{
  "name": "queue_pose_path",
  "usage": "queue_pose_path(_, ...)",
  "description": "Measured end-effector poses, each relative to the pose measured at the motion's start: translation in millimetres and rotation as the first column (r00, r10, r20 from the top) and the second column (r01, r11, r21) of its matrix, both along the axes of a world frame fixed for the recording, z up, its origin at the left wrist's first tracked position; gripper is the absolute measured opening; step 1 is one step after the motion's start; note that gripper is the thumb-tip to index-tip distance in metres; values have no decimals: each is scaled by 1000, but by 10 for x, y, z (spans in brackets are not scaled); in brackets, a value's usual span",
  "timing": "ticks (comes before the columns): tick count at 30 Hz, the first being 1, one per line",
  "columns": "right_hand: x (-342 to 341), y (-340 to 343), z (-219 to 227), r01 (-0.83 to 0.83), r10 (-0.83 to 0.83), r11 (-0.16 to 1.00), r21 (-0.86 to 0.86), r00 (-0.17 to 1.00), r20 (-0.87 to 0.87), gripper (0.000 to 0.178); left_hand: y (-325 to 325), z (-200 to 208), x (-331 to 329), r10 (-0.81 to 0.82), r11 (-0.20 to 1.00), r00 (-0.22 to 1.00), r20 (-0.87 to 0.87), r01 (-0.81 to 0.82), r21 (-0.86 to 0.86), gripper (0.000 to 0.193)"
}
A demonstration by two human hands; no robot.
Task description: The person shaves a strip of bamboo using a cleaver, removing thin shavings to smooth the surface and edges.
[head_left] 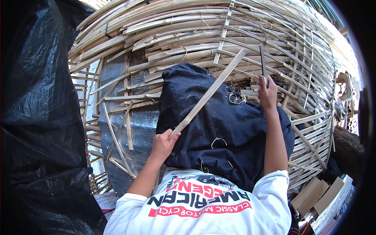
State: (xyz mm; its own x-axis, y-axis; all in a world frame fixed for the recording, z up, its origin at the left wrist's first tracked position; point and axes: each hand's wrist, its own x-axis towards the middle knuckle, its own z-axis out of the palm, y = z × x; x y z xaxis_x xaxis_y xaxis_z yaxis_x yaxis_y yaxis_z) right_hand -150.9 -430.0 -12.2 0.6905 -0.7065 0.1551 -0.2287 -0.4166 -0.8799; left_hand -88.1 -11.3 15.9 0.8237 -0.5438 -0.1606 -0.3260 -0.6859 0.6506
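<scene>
My left hand point(163, 144) is closed around the lower end of a split bamboo strip point(211, 90). The strip slants up and to the right, over a black cloth point(219, 121) spread across my lap. In my right hand point(267, 93), raised at the right, is a knife point(262, 58) with a long dark blade pointing away from me. The blade stands apart from the strip's far end. My fingers hide most of the knife's handle. Thin curled shavings point(235, 98) lie on the cloth.
Split bamboo lengths point(176, 51) are piled ahead. A bamboo lattice point(282, 55) spreads across the right, with a log point(347, 147) and cardboard boxes point(319, 197) lower down. Black plastic sheeting point(43, 117) hangs at the left. Loose strips point(117, 137) lie on a grey sheet point(143, 125).
</scene>
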Motion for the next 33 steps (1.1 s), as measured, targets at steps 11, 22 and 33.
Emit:
queue_pose_path(11, -59, 1422, 458, -545, 482, 835, -72, 788, -383, 57, -215, 66, -166, -16, 985, 967, 253, -29, 172, 31)
queue_pose_path(22, 205, 576, 73, -297, 179, 933, -203, 873, -454, 62, -136, -28, -152, -12, 980, 957, 291, -46, 193, 33)
queue_pose_path(33, 54, 885, 414, -511, 310, 817, -268, 781, -542, 62, -191, -53, -79, -73, 982, 946, 317, 12, 190, 34)
